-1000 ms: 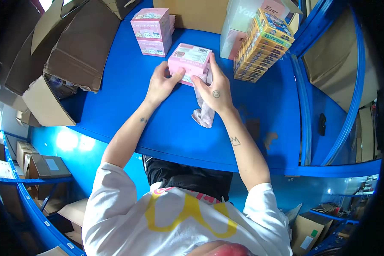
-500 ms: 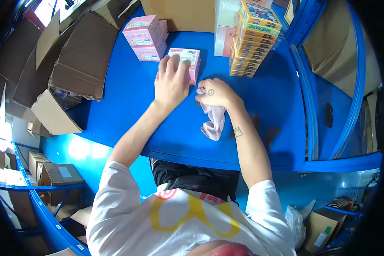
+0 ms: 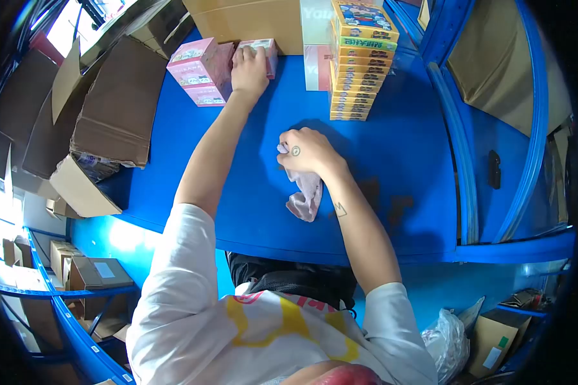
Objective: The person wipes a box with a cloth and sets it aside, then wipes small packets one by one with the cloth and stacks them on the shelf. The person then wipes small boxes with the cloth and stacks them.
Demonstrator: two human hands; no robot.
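My left hand [image 3: 249,72] reaches far across the blue table with its fingers closed over a small pink box [image 3: 271,56]. That box sits beside a stack of pink printed boxes [image 3: 192,63] at the back left. My right hand [image 3: 308,151] rests low over the middle of the table, its fingers closed on a crumpled pale lilac cloth [image 3: 307,196]. The cloth hangs down from the hand onto the table surface.
A tall stack of yellow boxes [image 3: 359,70] stands at the back right, beside white and pink cartons [image 3: 315,64]. Large open cardboard boxes [image 3: 112,96] line the left edge. A blue metal upright [image 3: 453,147] bounds the right. Cardboard [image 3: 250,25] stands behind.
My left hand has moved the pink box away from me to the back, beside the pink stack. My right hand keeps the cloth in about the same place. The view has shifted slightly.
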